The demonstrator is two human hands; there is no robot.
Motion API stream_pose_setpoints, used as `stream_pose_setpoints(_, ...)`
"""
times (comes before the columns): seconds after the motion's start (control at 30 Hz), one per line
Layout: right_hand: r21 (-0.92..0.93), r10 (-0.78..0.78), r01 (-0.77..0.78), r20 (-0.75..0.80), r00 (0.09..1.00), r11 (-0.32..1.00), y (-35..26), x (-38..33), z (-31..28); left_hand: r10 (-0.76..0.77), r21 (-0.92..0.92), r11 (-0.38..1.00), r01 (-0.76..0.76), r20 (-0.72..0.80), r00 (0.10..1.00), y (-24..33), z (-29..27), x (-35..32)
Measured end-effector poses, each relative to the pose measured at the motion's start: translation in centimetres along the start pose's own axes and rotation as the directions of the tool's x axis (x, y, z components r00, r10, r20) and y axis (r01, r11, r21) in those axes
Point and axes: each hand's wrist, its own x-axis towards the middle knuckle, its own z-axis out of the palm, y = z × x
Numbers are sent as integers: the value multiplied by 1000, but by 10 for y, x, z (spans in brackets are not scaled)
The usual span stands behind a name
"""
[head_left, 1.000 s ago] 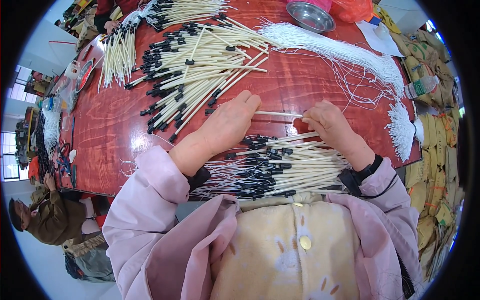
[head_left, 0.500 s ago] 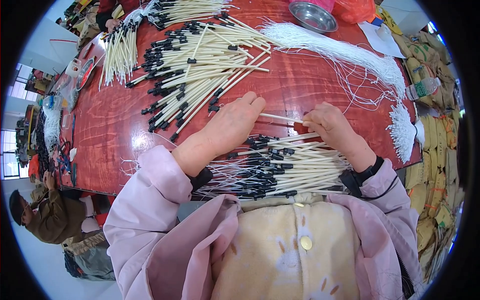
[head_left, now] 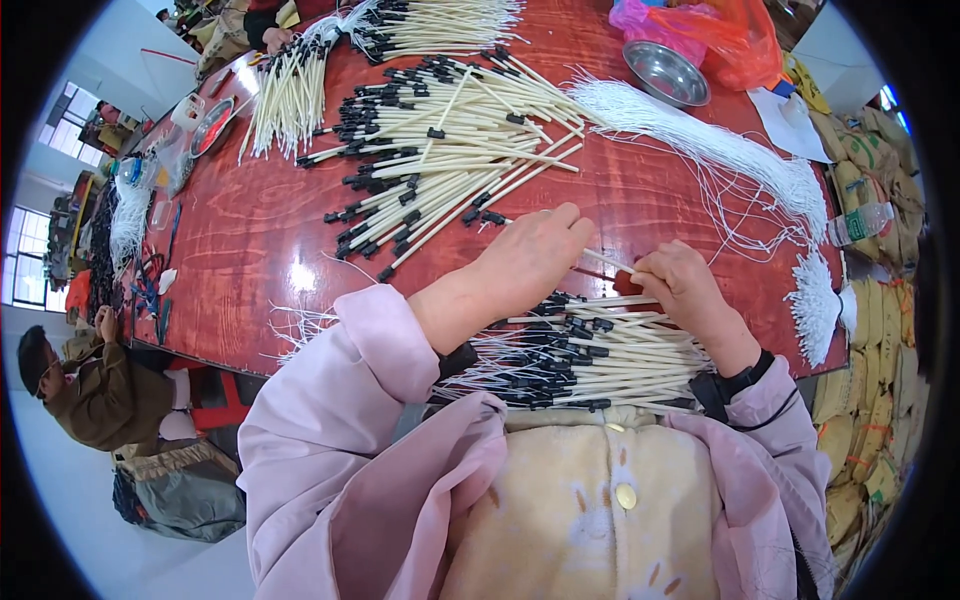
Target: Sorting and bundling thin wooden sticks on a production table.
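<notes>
My left hand and my right hand meet over the red wooden table, and a thin cream stick runs between their fingertips. Both hands pinch it. Just below them, at the table's near edge, lies a bundle of finished cream sticks with black caps and white strings. Beyond my left hand spreads a big loose pile of cream sticks with black caps.
A sheaf of white strings lies to the right, with a metal bowl and a pink-orange plastic bag behind it. More stick bundles lie far left. A seated person is at the lower left. Sacks stand at the right.
My left hand has slid right toward my right hand and taken hold of a single stick together with it; the view has tipped slightly.
</notes>
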Motion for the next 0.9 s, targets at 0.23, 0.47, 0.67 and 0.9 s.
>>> stream_pose_setpoints(0.23,31,47,-46,-33,998,998,-5,5,-11,7,187,973,136,-610,792,-18,-40,-19)
stream_pose_setpoints(0.47,83,84,-81,-28,996,993,-6,-2,-12,-649,-807,409,426,71,758,-26,-50,-56)
stream_pose_setpoints(0.67,76,72,-72,-5,997,995,-6,-6,-11,-587,-812,451,372,44,808,-30,-45,-58)
stream_pose_setpoints(0.9,9,-43,44,-134,990,999,-11,-6,-31,-639,-650,614,448,-76,765,-17,-67,-88)
